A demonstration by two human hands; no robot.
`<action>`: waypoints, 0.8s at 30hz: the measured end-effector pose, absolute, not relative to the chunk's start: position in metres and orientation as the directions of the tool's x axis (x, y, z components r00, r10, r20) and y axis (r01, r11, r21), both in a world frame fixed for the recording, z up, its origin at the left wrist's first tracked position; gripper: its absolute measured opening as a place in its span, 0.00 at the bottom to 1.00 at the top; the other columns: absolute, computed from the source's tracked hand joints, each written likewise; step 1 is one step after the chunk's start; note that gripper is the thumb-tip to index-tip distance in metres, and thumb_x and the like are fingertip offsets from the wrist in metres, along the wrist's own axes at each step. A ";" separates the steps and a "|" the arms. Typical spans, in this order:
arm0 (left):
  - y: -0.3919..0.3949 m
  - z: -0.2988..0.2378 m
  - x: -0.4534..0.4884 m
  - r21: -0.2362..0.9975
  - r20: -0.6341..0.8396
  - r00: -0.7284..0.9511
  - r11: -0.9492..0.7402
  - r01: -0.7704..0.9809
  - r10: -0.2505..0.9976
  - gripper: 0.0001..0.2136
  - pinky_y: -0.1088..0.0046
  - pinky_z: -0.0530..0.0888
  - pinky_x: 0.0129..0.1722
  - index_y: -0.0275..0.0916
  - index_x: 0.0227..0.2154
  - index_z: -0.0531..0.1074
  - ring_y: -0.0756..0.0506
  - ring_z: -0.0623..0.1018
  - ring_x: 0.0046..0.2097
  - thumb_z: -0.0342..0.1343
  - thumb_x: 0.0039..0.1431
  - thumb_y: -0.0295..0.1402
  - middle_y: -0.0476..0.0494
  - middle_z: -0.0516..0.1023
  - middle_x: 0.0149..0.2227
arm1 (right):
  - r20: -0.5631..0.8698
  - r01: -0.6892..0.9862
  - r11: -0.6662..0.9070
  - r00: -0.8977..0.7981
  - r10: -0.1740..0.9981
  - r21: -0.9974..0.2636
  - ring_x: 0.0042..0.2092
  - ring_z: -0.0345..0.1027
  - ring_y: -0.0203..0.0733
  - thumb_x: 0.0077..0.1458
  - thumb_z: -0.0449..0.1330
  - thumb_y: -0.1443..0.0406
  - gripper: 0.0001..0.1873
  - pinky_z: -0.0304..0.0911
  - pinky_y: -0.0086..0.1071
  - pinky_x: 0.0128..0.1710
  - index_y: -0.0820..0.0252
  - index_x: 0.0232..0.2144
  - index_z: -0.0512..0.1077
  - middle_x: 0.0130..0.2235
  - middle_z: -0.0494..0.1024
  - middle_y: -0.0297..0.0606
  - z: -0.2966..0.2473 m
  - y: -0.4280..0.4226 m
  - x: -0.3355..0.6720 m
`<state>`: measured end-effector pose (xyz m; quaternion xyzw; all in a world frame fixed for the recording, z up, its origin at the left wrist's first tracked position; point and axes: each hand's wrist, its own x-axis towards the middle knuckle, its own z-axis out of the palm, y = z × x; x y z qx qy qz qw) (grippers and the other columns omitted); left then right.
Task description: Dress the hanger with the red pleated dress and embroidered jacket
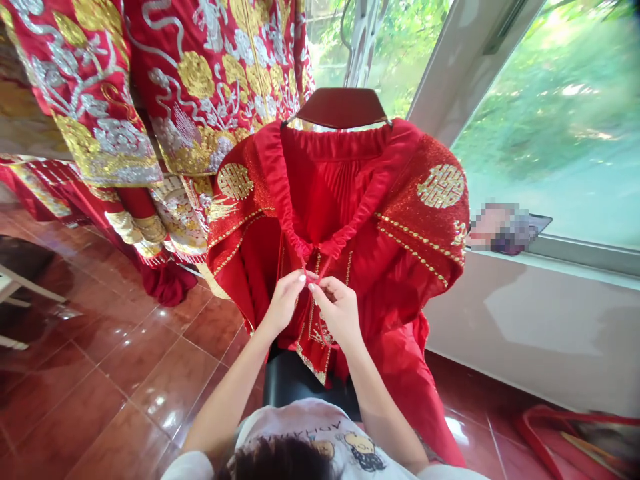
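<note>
A red skirt [400, 267] with gold beading and round gold emblems is draped over a dark red chair, its gathered waistband [345, 233] forming a wide loop at the top. Two ends of a thin red drawstring [326, 267] come out at the front of the waistband. My left hand [287, 297] pinches the drawstring from the left. Close beside it, my right hand [337, 303] pinches the cord from the right, thumb and fingertips together. The fingertips of both hands nearly meet, and the exact crossing of the cord between them is partly hidden.
Embroidered red garments [200, 87] with gold and silver flowers hang at the left. The chair back [345, 107] rises behind the waistband. A phone-like object [537, 223] lies on the window sill at the right. A red stool [550, 413] stands at lower right.
</note>
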<state>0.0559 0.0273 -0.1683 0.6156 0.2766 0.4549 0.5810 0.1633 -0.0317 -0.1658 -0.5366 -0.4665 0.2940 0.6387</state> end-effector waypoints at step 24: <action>0.106 -0.029 -0.048 0.521 0.760 0.123 -0.711 0.471 0.638 0.12 0.75 0.55 0.19 0.38 0.19 0.75 0.53 0.60 0.19 0.61 0.49 0.41 0.53 0.66 0.15 | 0.652 0.723 0.308 0.254 0.714 -0.618 0.22 0.61 0.35 0.50 0.60 0.61 0.09 0.54 0.29 0.23 0.59 0.23 0.73 0.21 0.72 0.33 -0.043 -0.044 0.313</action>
